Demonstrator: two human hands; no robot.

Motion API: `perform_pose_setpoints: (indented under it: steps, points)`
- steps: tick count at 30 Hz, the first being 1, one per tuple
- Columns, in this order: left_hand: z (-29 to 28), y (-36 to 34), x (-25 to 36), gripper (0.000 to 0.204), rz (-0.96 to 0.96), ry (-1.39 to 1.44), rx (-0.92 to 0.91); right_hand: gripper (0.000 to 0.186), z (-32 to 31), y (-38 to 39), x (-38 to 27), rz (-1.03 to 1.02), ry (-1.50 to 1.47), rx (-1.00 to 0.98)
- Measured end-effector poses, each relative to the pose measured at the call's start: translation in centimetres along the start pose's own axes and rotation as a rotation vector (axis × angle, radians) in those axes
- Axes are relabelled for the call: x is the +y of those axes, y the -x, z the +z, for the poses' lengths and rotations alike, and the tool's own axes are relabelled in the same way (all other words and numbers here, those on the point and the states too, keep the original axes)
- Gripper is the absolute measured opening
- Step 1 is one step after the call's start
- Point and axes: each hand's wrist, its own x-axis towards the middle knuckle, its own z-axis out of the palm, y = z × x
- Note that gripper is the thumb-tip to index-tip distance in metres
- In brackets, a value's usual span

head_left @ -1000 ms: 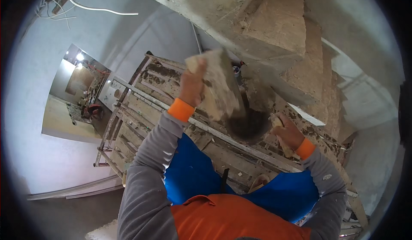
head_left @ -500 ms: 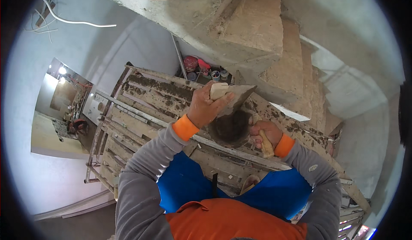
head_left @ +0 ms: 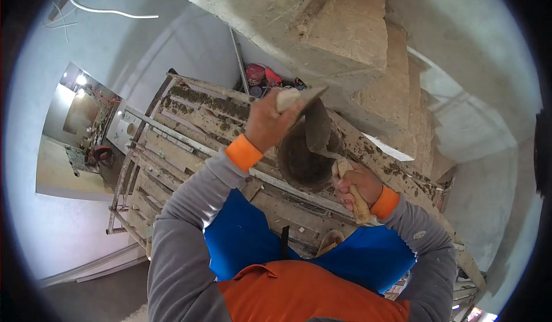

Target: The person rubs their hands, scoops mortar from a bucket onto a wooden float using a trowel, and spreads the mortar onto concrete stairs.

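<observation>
My left hand is closed around the pale, block-like grip of what looks like a plastering float; its thin grey plate is tilted nearly edge-on above the bucket. In my right hand is a trowel, gripped by its worn wooden handle. The grey blade of that trowel points up and away, over the right side of the bucket and close below the float. Between my hands the dark, round bucket stands on the planks, its inside coated with mud-coloured mortar; its bottom is hard to make out.
Under me is a scaffold of wooden planks, splattered with mortar and edged by metal tubes. The stepped underside of a concrete stair hangs close ahead and right. Red and pink items lie beyond the planks. A white cable sticks out from the left wall.
My left hand has lifted the float slightly up and away, turning its plate more edge-on. The trowel blade has risen into view over the bucket as my right hand turned its handle.
</observation>
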Motion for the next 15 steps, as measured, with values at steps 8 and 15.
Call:
perform_pose_setpoints:
  steps: [8, 15]
  points:
    - [2.0, 3.5, 2.6, 0.021, 0.116, 0.084, -0.067, 0.014, -0.5, -1.3, -0.1, 0.018, -0.204, 0.045]
    - [3.1, 2.0, -0.7, 0.033, -0.177, 0.024, -0.151, 0.011, 0.6, 1.1, 1.6, 0.150, -0.319, -0.094]
